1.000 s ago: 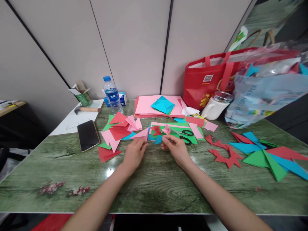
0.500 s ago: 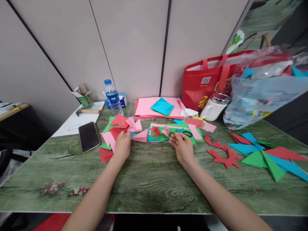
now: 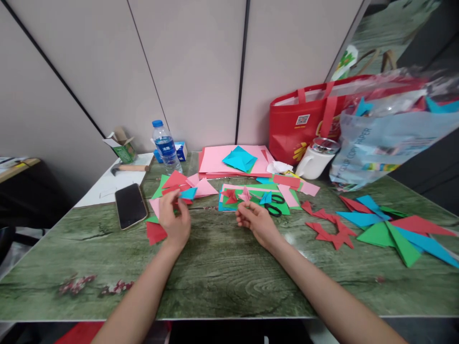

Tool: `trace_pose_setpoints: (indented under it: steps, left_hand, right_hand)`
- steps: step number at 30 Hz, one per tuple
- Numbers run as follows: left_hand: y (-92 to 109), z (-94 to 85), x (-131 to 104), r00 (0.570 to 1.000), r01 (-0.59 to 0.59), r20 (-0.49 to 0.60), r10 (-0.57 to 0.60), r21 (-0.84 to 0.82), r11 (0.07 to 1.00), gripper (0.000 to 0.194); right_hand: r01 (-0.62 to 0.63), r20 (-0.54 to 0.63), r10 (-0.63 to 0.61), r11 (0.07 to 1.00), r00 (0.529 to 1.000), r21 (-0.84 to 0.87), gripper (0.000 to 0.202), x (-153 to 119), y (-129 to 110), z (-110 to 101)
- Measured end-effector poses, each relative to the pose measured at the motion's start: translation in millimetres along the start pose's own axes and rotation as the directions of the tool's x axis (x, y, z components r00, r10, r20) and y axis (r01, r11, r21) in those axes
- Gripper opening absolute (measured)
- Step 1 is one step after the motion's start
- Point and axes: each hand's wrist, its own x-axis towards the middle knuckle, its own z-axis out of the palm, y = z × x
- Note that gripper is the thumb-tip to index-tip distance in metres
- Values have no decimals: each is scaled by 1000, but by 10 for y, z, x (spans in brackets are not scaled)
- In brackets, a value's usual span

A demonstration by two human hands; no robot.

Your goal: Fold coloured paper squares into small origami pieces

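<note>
My left hand (image 3: 175, 222) is over the loose paper pile on the left, thumb and forefinger apart in a curve. By its fingertips lies a blue paper piece (image 3: 188, 193), with red paper (image 3: 175, 179) and pink paper (image 3: 207, 188) around it. The fingers of my right hand (image 3: 258, 223) are curled together; anything inside them is hidden. Just beyond it, a small red folded shape (image 3: 230, 196), a pink one (image 3: 245, 194) and a blue one (image 3: 266, 198) rest on a green paper stack (image 3: 283, 209). Black-handled scissors (image 3: 274, 210) lie right of that hand.
A phone (image 3: 131, 205), a hammer (image 3: 131, 167) and a water bottle (image 3: 167, 148) stand or lie left. Behind are pink sheets (image 3: 211, 160). Right are a red bag (image 3: 287, 129), white mug (image 3: 315, 160), plastic bag (image 3: 387, 143), red joined pieces (image 3: 335, 231) and folded strips (image 3: 389, 236).
My right hand has moved left, uncovering the scissors' handles. My left hand has shifted slightly left with its fingers parted, and more of the blue paper shows. A pink piece beside it has shifted.
</note>
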Motion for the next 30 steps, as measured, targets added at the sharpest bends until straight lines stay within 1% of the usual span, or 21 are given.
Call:
trace_pose_setpoints:
  steps: [2, 3, 4, 6, 7, 8, 9, 10, 11, 14, 15, 16, 17, 20, 21, 23, 26, 28, 29, 30]
  left_hand:
    - [99, -16, -47, 990, -142, -10, 142, -117, 983, 21]
    - [154, -23, -81, 978, -196, 34, 205, -177, 964, 21]
    - [206, -28, -120, 960, -223, 114, 255, -237, 946, 20]
    - [286, -27, -199, 896, -261, 249, 368, -376, 889, 22]
    - [309, -21, -234, 851, -264, 322, 415, -419, 869, 23]
    - [320, -12, -263, 813, -251, 382, 439, -450, 857, 23]
    - [321, -2, -283, 793, -234, 415, 447, -469, 851, 24]
    - [316, 8, -295, 779, -213, 444, 442, -476, 853, 25]
    - [310, 16, -299, 780, -190, 460, 425, -473, 860, 27]
    - [307, 30, -293, 803, -122, 490, 338, -421, 899, 30]
    - [316, 30, -293, 803, -98, 509, 310, -400, 911, 29]
    - [328, 29, -296, 793, -74, 538, 287, -382, 921, 29]
    - [341, 27, -304, 772, -51, 575, 272, -371, 927, 32]
    - [366, 20, -348, 668, 16, 701, 251, -351, 936, 58]
    - [367, 19, -363, 637, 38, 731, 242, -344, 938, 66]
    - [365, 17, -389, 593, 85, 774, 224, -336, 938, 75]
    - [380, 14, -397, 555, 189, 810, 189, -344, 920, 76]
    - [415, 7, -372, 533, 302, 836, 134, -336, 892, 74]
    - [437, 3, -349, 512, 374, 854, 93, -319, 871, 72]
    - [456, -2, -319, 480, 454, 876, 51, -298, 839, 67]
  right_hand:
    - [-59, 114, 62, 998, 992, -22, 30, -29, 6, 34]
    - [-89, 159, 92, 996, 983, -24, 33, -40, 11, 47]
    - [-111, 193, 113, 994, 975, -21, 36, -47, 18, 56]
    - [-110, 214, 111, 994, 971, -14, 37, -48, 33, 58]
    - [-88, 202, 90, 996, 975, -17, 35, -43, 42, 51]
    - [-62, 180, 65, 998, 981, -25, 33, -35, 51, 40]
    - [-37, 151, 42, 999, 988, -36, 32, -25, 59, 26]
    - [-18, 116, 23, 999, 993, -46, 32, -13, 68, 11]
    - [-3, 76, 7, 998, 997, -58, 32, -1, 76, -5]
    - [46, -45, -51, 993, 998, -111, 30, 28, 90, -39]
    - [74, -72, -85, 988, 994, -138, 30, 31, 90, -44]
    - [106, -88, -122, 980, 989, -168, 29, 31, 87, -45]
    - [139, -95, -161, 969, 982, -203, 29, 26, 82, -43]
    - [203, -97, -247, 922, 964, -330, 31, -12, 59, -20]
    - [210, -87, -260, 903, 962, -375, 33, -29, 52, -8]
    - [232, -44, -282, 860, 958, -455, 36, -60, 43, 16]
    - [308, 67, -323, 790, 944, -530, 39, -87, 47, 40]
    - [345, 124, -332, 769, 935, -539, 39, -88, 57, 41]
    - [346, 145, -320, 773, 936, -531, 38, -86, 60, 37]
    - [337, 161, -297, 787, 941, -517, 38, -83, 62, 30]
